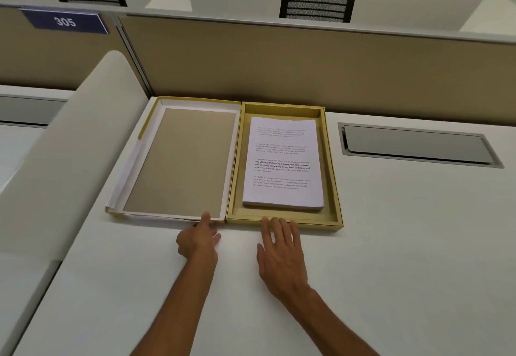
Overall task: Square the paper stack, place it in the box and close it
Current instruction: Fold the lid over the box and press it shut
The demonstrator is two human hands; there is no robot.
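A squared stack of printed white paper [283, 163] lies flat inside the yellow box base [332, 165] at the back of the desk. The box lid [178, 160] lies upturned beside it on the left, its brown inside facing up, its right edge against the base. My left hand [199, 237] is at the lid's near right corner, thumb on top of the rim and fingers curled at its edge. My right hand [279, 249] rests flat on the desk with fingers spread, fingertips touching the front wall of the box base. It holds nothing.
The white desk [391, 244] has a grey cable hatch [416, 144] to the right of the box. A tan partition [307, 65] stands right behind the box, and a white rounded divider [69, 146] borders the left side. Two black chairs show beyond the partition.
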